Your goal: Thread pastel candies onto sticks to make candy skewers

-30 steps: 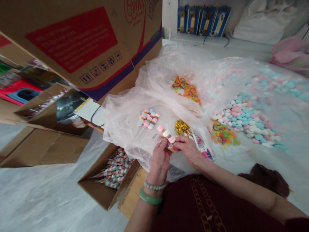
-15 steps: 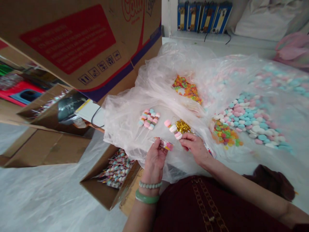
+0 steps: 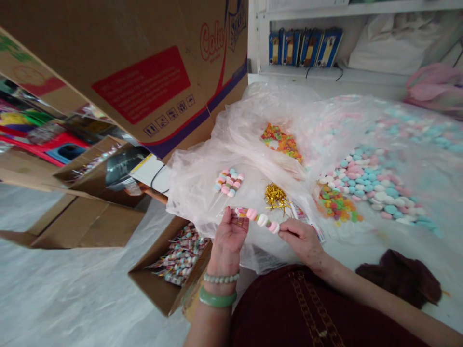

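Note:
My left hand holds a small printed clear wrapper between thumb and fingers. The candy skewer, pink and white marshmallows with small rings between them, has its far end at the wrapper's mouth. My right hand pinches the skewer at its near end; the stick itself is hidden by the fingers. Several finished skewers lie side by side on the plastic sheet. Just beyond the held skewer is a pile of gold twist ties. Printed wrappers lie beside it, partly behind my right hand.
Loose marshmallows and gummy rings are heaped on the right, with more rings farther back. A large carton stands at left. Below it an open box holds many skewers. A dark cloth lies at right.
My right hand has moved the skewer down and turned it, bringing its far end to the wrapper in my left hand. The view has shifted slightly.

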A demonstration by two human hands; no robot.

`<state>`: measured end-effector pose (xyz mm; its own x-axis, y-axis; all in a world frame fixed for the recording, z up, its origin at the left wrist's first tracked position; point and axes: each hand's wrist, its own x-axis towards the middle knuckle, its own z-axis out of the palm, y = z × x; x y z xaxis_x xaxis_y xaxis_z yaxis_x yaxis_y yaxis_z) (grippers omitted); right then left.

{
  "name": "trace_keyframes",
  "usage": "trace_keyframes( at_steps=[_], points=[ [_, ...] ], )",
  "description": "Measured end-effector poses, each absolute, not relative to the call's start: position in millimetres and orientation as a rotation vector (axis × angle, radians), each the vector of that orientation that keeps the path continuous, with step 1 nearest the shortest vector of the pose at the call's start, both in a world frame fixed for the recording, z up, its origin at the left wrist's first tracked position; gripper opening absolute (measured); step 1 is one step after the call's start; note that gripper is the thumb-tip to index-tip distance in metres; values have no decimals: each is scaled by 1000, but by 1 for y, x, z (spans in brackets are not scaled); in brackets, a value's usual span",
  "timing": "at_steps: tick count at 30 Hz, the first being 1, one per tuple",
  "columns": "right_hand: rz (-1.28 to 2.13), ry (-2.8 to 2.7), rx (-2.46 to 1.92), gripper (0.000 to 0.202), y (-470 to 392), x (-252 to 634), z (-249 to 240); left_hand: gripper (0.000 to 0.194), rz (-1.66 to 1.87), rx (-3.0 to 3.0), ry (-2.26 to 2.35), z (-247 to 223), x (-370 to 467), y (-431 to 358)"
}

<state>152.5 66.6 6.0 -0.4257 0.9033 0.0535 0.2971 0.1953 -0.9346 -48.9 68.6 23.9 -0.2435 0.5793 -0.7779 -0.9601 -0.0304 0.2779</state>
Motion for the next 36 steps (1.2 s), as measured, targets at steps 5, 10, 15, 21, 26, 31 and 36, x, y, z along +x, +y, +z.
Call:
trace_keyframes(
  at_steps=[5,10,15,21,26,31,36],
  points=[
    [1431,-1730,-1247,13,70,153,9,35,1624,-557,939,31,-51,64],
    [1295,-1839,-1240,11,69,153,5,33,1649,-525,957,31,-47,65],
    [531,-2162,-1065,23,65,156,1,28,1718,-535,955,24,-38,69],
    [339,-2250,-972,23,65,158,-1,27,1788,-604,948,21,-39,75],
    [458,-2211,-953,21,69,158,-5,27,1807,-572,946,18,-44,77],
    [786,-2214,-958,18,78,161,1,17,1706,-324,1049,7,-47,70],
    [1295,-2041,-1126,14,88,162,5,10,1676,-3,1174,-1,-44,64]
  ],
)
